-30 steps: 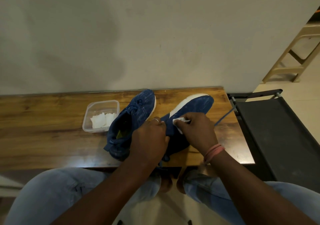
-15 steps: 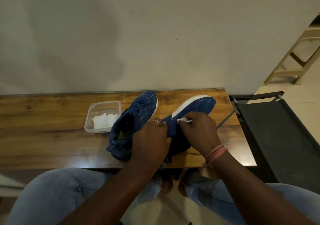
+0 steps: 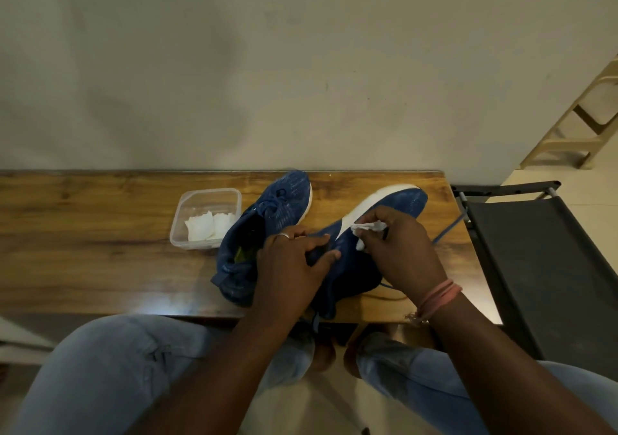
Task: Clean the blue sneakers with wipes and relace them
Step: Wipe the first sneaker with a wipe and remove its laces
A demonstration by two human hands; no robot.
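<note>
On the counter (image 3: 100, 267) | right sneaker (image 3: 384, 213) tipped on its side, left hand (image 3: 294, 267) gripping its collar | right hand (image 3: 398, 250) grip pinching wipe (image 3: 369, 228), now further up the white sole edge than 1 s ago | cleaning ongoing, relacing not begun.

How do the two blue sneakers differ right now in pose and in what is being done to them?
The right sneaker lies tipped on its side, white sole showing; the left sneaker sits upright, opening up. The left hand grips the right sneaker while the right hand presses a wipe to it; the left sneaker lies untouched. The left sneaker shows laces; a loose lace trails beside the right one. Both are blue knit, white-soled.
</note>
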